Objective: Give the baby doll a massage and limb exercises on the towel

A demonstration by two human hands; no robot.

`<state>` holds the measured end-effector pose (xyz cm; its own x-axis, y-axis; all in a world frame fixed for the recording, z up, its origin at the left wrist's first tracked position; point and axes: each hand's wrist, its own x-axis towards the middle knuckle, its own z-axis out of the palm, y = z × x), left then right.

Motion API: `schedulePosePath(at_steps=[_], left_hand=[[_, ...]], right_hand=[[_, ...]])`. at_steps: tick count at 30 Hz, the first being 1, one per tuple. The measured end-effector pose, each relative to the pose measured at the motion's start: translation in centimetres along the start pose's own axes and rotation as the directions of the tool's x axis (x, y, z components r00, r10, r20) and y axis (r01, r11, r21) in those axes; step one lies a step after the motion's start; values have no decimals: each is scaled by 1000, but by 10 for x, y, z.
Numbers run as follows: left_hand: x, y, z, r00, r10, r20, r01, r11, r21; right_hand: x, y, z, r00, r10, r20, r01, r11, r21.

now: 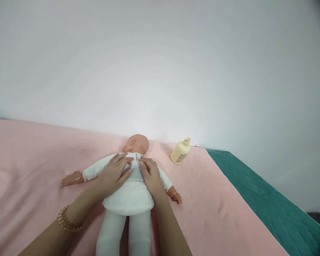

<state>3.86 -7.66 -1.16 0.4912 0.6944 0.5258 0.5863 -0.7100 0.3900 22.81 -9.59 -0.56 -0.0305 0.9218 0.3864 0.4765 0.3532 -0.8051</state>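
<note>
A baby doll (132, 197) in a white cloth body lies on a pink blanket (37, 167), head (136, 143) turned away toward the wall, arms spread out to both sides. My left hand (114, 174) lies flat on the doll's upper back, fingers stretched toward the neck. My right hand (152, 176) rests flat beside it on the right shoulder area, fingers together and extended. Both hands press on the white cloth and hold nothing. A gold bracelet (68, 220) circles my left wrist.
A cream lotion bottle (180, 152) with a pump top lies tilted on the blanket to the right of the doll's head. A green mattress surface (266, 202) shows past the blanket's right edge. A plain white wall (160, 64) rises behind.
</note>
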Motion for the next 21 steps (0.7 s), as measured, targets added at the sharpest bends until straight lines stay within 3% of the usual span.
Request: schedulePosePath(at_steps=[13,21], left_hand=[[1,-2,0,997,-49,54,51,998,-25],[1,0,-1,997,-72,7,72,996,-44]], right_hand=[[4,-2,0,996,-26,90,33,996,-85],[-1,-4,0,999,9,40,-7,999,-32]])
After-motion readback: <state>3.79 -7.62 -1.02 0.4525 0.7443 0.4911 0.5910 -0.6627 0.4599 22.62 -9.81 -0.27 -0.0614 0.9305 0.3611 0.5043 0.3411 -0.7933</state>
